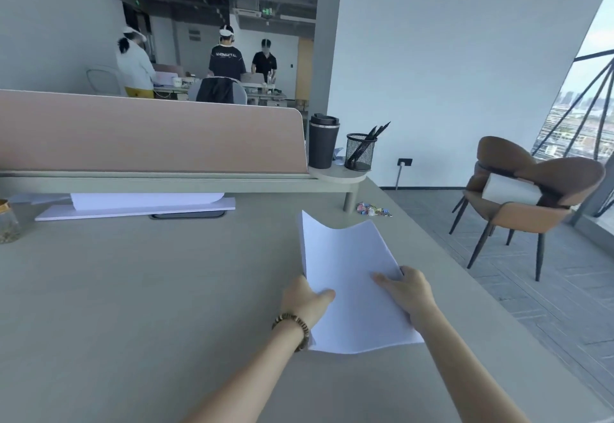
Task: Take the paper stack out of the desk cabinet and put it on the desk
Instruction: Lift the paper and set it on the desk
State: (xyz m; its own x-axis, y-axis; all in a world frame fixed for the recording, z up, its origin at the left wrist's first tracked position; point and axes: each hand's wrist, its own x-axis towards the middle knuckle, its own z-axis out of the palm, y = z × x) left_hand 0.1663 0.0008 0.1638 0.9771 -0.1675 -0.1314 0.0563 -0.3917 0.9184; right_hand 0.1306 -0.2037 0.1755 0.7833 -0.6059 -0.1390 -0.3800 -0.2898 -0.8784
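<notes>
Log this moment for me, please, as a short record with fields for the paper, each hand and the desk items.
paper stack: over the desk, far edge curled up
left hand: grips the stack's left edge, beaded bracelet on its wrist
right hand: grips the stack's right edge
raised shelf: black tumbler, mesh pen holder
task state: stack at the desk, not released

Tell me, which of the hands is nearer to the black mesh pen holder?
Right. The right hand grips the paper stack on its right edge, more directly below the pen holder; the left hand holds the left edge, farther off.
</notes>
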